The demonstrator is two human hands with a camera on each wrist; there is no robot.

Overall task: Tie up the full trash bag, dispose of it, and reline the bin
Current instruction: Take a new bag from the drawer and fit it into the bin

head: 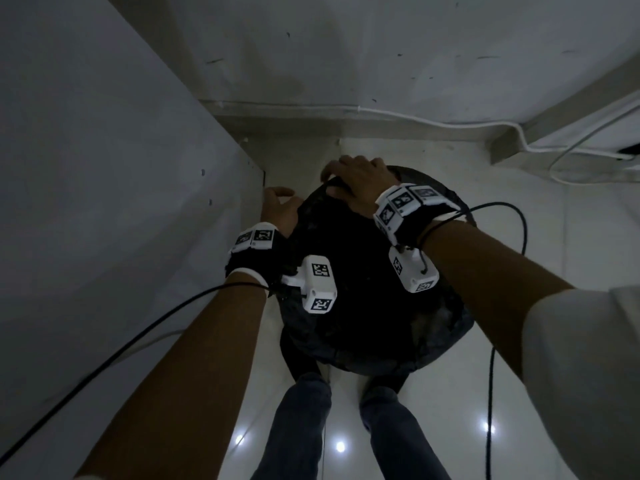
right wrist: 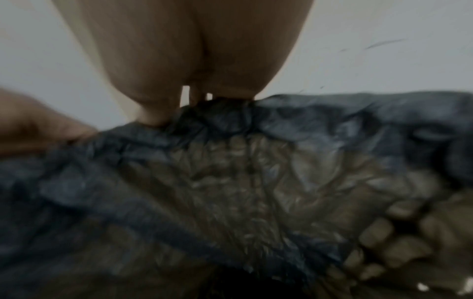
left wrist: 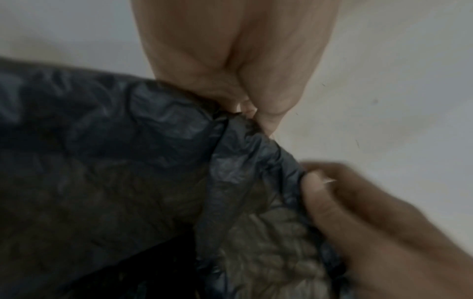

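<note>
A round bin (head: 450, 327) stands on the floor in a corner, lined with a thin black trash bag (head: 363, 271) folded over its rim. My left hand (head: 280, 209) is at the rim's far-left side and pinches the bag's edge (left wrist: 245, 125) between thumb and fingers. My right hand (head: 356, 181) lies over the far rim, fingers curled on the bag edge (right wrist: 225, 109). In the left wrist view the right hand (left wrist: 358, 212) also grips that edge. A woven texture (right wrist: 243, 172) shows through the plastic. The bag's contents are hidden in the dark.
A grey cabinet panel (head: 104, 168) stands close on the left, and a wall (head: 381, 46) rises just behind the bin. A white cable (head: 450, 124) runs along the skirting. Black wrist cables (head: 512, 216) hang by the bin. My legs (head: 298, 427) are right in front.
</note>
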